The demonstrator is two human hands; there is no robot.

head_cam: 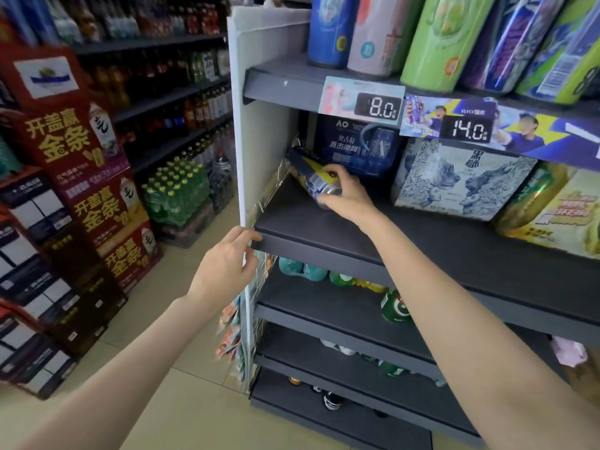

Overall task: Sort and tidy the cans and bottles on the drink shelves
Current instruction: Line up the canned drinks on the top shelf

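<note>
Beige tiled floor (181,394), dark wall shelving (156,43), stacked red cartons (81,164) alongside.

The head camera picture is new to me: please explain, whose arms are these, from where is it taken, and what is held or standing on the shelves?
There is no machine here. The two bare arms belong to a person who wears a wide-angle camera on the head, so you look forward and down as that person does, at a drink shelf in a shop.

The right hand has its fingers curled round a dark blue and yellow can, which is tilted at the left end of the dark middle shelf. The left hand rests on the front left corner of that shelf and holds nothing.

Behind the can stands a dark blue carton, and beside it a pale illustrated carton. The shelf above carries tall cans and price tags reading 8.0 and 14.0. Lower shelves hold a few cans, including a green can.
</note>
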